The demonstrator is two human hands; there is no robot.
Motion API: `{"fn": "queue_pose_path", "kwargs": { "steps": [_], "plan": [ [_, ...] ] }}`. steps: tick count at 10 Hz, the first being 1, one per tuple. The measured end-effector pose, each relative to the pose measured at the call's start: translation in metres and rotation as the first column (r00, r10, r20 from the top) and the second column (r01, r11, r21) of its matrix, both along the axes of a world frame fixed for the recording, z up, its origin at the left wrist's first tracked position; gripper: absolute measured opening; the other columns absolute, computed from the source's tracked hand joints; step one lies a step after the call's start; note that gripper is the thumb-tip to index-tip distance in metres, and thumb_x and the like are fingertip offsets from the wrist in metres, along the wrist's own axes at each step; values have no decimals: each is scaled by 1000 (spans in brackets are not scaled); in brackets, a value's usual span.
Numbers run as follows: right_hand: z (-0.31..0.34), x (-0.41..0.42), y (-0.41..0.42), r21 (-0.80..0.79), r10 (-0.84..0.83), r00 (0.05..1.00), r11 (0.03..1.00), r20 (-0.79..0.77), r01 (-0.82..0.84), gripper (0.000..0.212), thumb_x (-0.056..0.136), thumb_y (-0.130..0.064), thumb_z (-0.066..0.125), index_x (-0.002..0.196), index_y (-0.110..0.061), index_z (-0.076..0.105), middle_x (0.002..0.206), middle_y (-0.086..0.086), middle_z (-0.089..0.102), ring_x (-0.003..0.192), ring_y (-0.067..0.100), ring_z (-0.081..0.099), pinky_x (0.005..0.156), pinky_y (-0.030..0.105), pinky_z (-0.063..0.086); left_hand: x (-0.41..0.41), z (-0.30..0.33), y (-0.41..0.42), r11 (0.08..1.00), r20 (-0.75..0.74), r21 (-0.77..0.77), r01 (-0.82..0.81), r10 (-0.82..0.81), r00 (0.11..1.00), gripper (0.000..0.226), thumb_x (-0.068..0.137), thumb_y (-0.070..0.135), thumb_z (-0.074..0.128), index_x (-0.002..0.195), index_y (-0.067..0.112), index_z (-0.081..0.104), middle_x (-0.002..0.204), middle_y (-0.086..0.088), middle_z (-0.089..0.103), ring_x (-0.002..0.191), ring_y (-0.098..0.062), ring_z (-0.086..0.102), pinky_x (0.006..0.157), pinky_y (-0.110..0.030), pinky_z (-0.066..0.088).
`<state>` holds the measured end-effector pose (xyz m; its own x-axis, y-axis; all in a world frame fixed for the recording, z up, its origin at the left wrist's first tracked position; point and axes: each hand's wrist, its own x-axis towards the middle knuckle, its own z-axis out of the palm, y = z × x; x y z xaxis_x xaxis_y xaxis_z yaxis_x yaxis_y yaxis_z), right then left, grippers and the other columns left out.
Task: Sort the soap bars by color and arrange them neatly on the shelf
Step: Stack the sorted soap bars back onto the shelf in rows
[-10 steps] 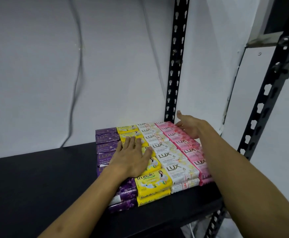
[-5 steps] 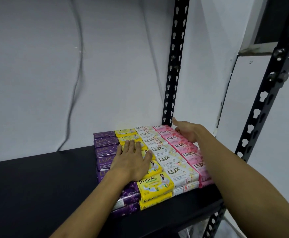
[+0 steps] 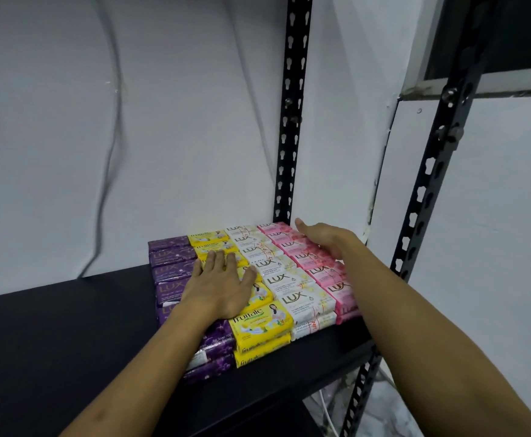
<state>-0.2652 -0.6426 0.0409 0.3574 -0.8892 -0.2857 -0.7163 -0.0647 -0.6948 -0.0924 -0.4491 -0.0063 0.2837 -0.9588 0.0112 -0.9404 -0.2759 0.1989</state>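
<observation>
Up close, two bare forearms reach in from the bottom edge toward a black shelf (image 3: 53,335) where wrapped soap bars sit in four colour rows running front to back, stacked at least two deep at the front. The left hand (image 3: 223,285) lies flat, palm down, fingers straight and slightly spread, resting on top of the yellow bars (image 3: 259,324) with its outer edge over the neighbouring purple bars (image 3: 171,257); it grips nothing. Just right of the yellow row come the white bars (image 3: 302,299), then the pink bars (image 3: 313,258) at the right end of the block, all four rows touching side by side. The right hand (image 3: 327,239) reaches farther back, fingers extended and held together, its palm set against the outer right side of the pink row near the rear; it too holds nothing. The block of soap stands on the right part of the shelf, close to the front edge. Behind it a black slotted upright (image 3: 291,121) rises against a pale wall (image 3: 179,121), where a thin cable (image 3: 113,137) hangs down to shelf level. A second slotted post (image 3: 431,184) frames the right side.
</observation>
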Motion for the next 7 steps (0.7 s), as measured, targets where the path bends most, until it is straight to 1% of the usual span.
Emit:
{"fn": "queue_pose_path", "kwargs": {
  "steps": [1, 2, 3, 5, 6, 7],
  "plan": [
    [7, -7, 6, -38, 2, 998, 999, -69, -5, 69, 96, -71, 23, 110, -11, 52, 103, 11, 56, 88, 29, 59, 72, 39, 45, 0, 0, 0, 1000, 11, -1, 1, -1, 1000, 78, 99, 63, 3, 159, 13, -4, 166, -9, -11, 153, -22, -15, 124, -46, -8],
    [9, -13, 20, -52, 16, 979, 998, -205, -28, 75, 97, -70, 19, 127, -8, 50, 114, 15, 58, 98, 30, 61, 84, 41, 47, 0, 0, 0, 1000, 15, 3, 3, -3, 1000, 78, 99, 63, 3, 159, 13, -4, 166, -9, -12, 153, -23, -15, 124, -46, -8],
    [6, -16, 30, -68, 3, 975, 997, -220, -19, 84, 96, -70, 20, 143, -4, 42, 146, 20, 47, 131, 39, 50, 106, 48, 42, 0, 0, 0, 1000, 12, 3, 8, -8, 1000, 78, 99, 63, 3, 159, 13, -4, 166, -9, -12, 153, -23, -15, 123, -46, -8],
    [11, -20, 47, -103, -37, 981, 994, -193, 17, 83, 100, -65, 17, 146, 0, 40, 145, 21, 48, 130, 37, 51, 105, 46, 42, 1, 0, -1, 1000, 16, 6, 4, -4, 1000, 79, 99, 64, 3, 159, 13, -4, 166, -9, -11, 153, -24, -14, 123, -48, -8],
    [12, -23, 52, -151, -41, 966, 988, -257, 1, 80, 101, -63, 15, 137, -1, 49, 129, 18, 57, 115, 34, 58, 97, 43, 43, 0, 1, 0, 1000, 19, 16, 1, -1, 1000, 78, 99, 63, 3, 159, 13, -4, 166, -9, -11, 153, -24, -14, 123, -48, -8],
    [6, -24, 56, -165, -25, 936, 986, -352, -36, 77, 100, -65, 16, 136, -6, 50, 135, 16, 53, 129, 35, 47, 102, 42, 36, -2, 2, 0, 1000, 21, 12, -4, 4, 1000, 78, 100, 62, 4, 159, 12, -3, 166, -10, -10, 153, -25, -13, 123, -48, -8]
  ]
}}
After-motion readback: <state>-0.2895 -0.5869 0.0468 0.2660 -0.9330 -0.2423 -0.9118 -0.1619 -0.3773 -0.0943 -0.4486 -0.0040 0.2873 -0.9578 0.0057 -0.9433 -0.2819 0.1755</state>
